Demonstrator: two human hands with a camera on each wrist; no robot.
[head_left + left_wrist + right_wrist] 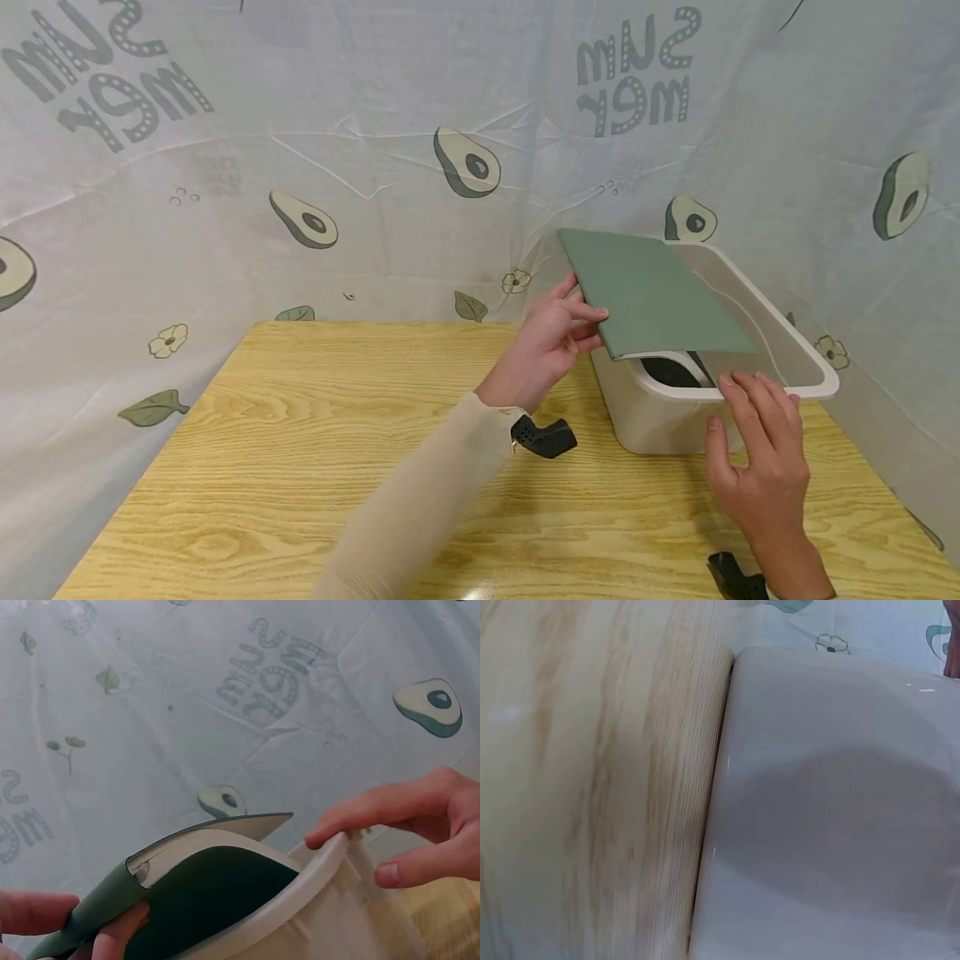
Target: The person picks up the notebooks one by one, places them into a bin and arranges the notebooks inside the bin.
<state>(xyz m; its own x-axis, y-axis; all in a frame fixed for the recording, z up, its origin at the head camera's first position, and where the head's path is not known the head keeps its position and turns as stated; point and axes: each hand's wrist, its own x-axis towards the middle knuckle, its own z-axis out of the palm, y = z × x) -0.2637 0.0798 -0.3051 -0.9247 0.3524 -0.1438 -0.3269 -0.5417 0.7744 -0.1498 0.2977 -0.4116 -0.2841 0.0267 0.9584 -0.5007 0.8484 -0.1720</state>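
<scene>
A green-covered notebook (pixel 652 292) is tilted over the left part of a pale plastic bin (pixel 813 387). My left hand (pixel 551 337) grips it along the spine, thumb on the upper cover and fingers beneath. In the left wrist view, the notebook's pages (pixel 217 841) sag away from the upper cover, and its dark lower cover (pixel 217 896) curves down behind the bin's rim. My right hand (pixel 768 450) is at the near rim, fingertips on the edge and thumb apart from them by the outer wall. The notebook hides much of the bin's inside.
The bin stands at the right of a wood-grain table (pixel 300 450). Behind and on both sides hangs a pale curtain (pixel 375 108) printed with avocados and letters. A black wrist mount (pixel 543 437) sticks out from my left sleeve.
</scene>
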